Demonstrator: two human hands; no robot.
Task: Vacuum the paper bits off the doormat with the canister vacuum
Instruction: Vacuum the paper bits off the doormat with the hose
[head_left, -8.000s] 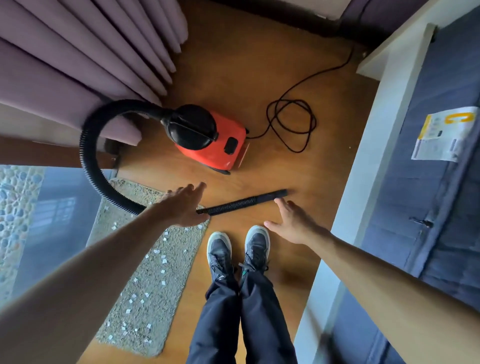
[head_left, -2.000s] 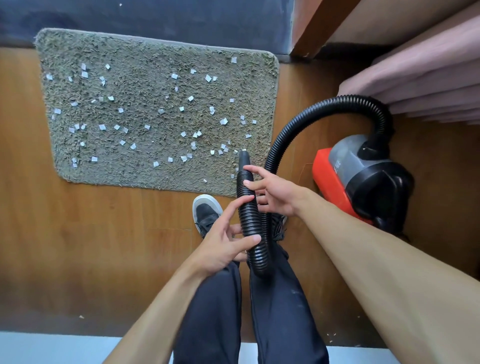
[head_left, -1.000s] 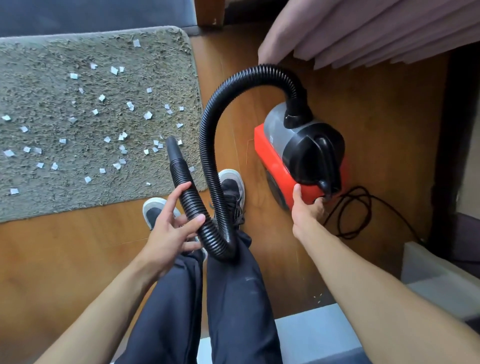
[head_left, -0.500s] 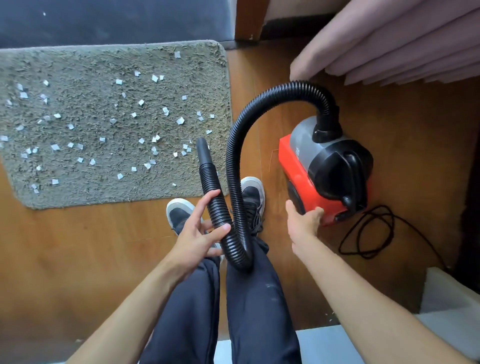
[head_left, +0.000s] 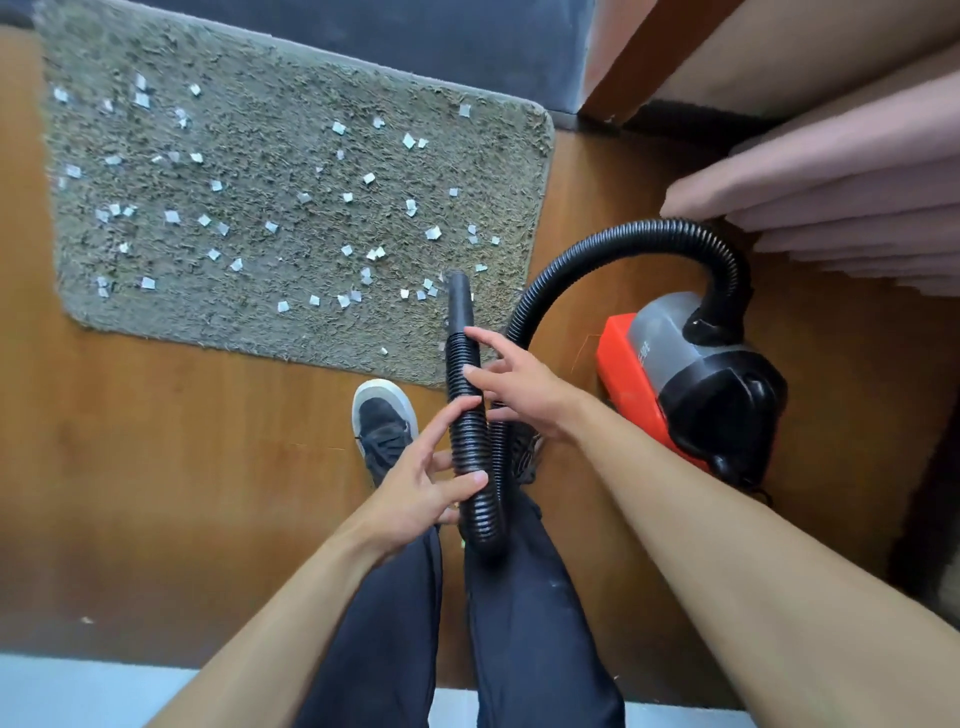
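The step in hand looks like the start of the cleaning pass: the hose is being aimed, and the doormat (head_left: 291, 327) has plainly not been cleared yet. The left hand (head_left: 421, 483) grips the ribbed black hose (head_left: 470, 441) low down, thumb over the top and fingers round it. The right hand (head_left: 519, 384) lies higher on the hose with its fingers set across the ribs, though I cannot tell whether it has closed on it. The smooth nozzle (head_left: 458, 296) points at the mat's near right corner (whether it touches the pile or hangs just above is not clear).

The next move probably calls for lowering the nozzle to the pile and sweeping it leftward and away across the mat, keeping the mouth close enough to lift the scraps.

The paper bits (head_left: 434, 233) are small pale squares scattered over most of the shaggy grey-green mat, thicker towards its near edge. A few lie just beside the nozzle. The mat lies flat on the wooden floor (head_left: 156, 441). The red and black canister vacuum (head_left: 696, 384) stands to the right of it, its hose arching up and over.
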